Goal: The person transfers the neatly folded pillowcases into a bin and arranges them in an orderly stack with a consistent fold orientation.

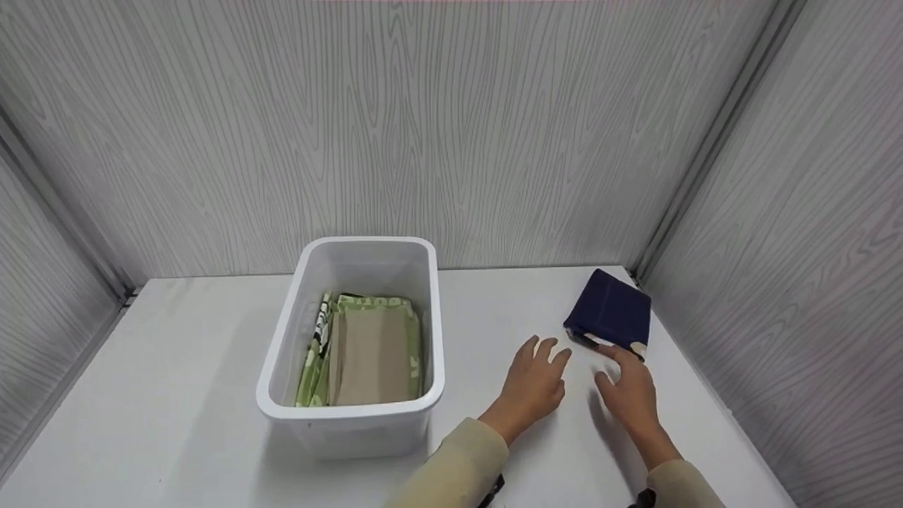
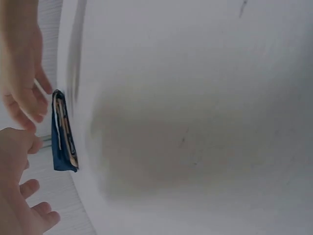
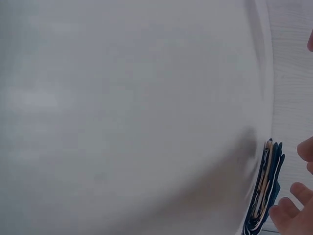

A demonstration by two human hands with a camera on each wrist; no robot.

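Note:
A folded navy cloth (image 1: 612, 310) with a pale patterned near edge lies at the back right of the white table. At this edge is my right hand (image 1: 630, 391), its index finger extended and its thumb apart; whether it touches the cloth I cannot tell. To the left, my left hand (image 1: 534, 381) hovers with fingers spread and loosely bent, holding nothing. In the left wrist view the cloth's layered edge (image 2: 64, 132) shows beside both hands. Its stacked folds (image 3: 264, 188) also appear in the right wrist view, near fingers cut off by the frame.
A white plastic bin (image 1: 356, 430) stands left of the hands. Folded green and beige cloths (image 1: 374, 356) stand inside it, towards its near end. Grey wood-grain panels (image 1: 367, 127) enclose the table (image 1: 204, 395) at the back and both sides.

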